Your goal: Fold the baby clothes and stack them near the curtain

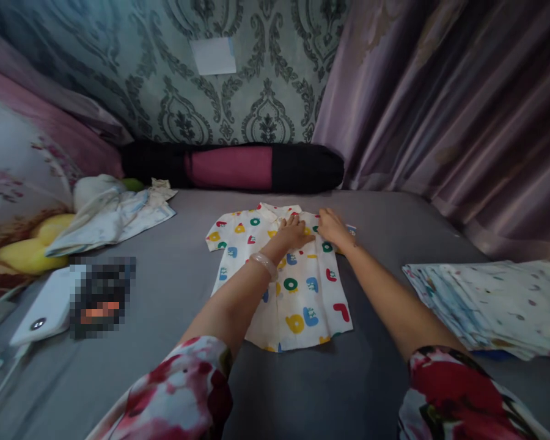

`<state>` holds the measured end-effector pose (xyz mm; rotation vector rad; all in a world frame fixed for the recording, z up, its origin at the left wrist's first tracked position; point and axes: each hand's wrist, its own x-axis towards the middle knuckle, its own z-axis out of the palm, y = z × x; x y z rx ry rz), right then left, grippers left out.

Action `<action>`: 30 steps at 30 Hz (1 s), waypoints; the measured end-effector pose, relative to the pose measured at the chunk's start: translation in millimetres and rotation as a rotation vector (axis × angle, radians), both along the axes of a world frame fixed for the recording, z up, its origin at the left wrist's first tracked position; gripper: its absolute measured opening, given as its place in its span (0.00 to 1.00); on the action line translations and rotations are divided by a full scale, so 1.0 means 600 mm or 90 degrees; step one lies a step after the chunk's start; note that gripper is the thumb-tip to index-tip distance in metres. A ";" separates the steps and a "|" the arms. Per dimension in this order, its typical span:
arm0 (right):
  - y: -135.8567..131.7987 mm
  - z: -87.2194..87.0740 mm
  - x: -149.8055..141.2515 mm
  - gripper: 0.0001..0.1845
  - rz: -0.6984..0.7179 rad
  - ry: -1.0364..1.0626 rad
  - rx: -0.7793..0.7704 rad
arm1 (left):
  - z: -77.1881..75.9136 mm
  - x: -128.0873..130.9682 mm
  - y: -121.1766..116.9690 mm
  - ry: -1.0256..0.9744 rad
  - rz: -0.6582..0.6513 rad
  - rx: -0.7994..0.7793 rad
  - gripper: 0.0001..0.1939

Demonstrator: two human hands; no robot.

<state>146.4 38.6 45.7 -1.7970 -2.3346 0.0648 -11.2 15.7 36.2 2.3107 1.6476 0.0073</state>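
Observation:
A small white short-sleeved shirt [297, 305] with colourful letter prints lies spread on the grey bed sheet [178, 366], its collar away from me. My left hand [293, 233] rests on the upper chest of the shirt, fingers spread and palm down, with a pale bangle [264, 267] on that wrist. Over at the shoulder on the right, my right hand [332, 227] has its fingers curled together on the fabric near the sleeve. That sleeve is largely hidden behind the right hand and forearm.
Folded printed cloths [508, 305] are stacked at the right. On the left lie a white device [50, 311] with cables, a blurred-out item [103, 299], a crumpled cloth [119, 214] and a yellow plush-looking thing [36, 244]. A black and pink bolster [231, 167] lines the patterned wall.

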 end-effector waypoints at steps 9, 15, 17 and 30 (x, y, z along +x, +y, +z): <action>0.000 -0.060 -0.071 0.33 -0.009 0.002 -0.074 | 0.030 -0.143 -0.074 -0.050 -0.002 0.072 0.28; 0.003 -0.050 -0.100 0.34 -0.018 0.000 -0.069 | 0.038 -0.283 -0.115 -0.253 0.338 0.276 0.15; 0.002 -0.047 -0.123 0.35 0.000 0.016 -0.053 | 0.042 -0.317 -0.129 -0.271 0.493 0.297 0.15; 0.009 -0.033 -0.199 0.28 0.064 0.111 -0.033 | 0.019 -0.375 -0.158 -0.409 0.704 0.016 0.14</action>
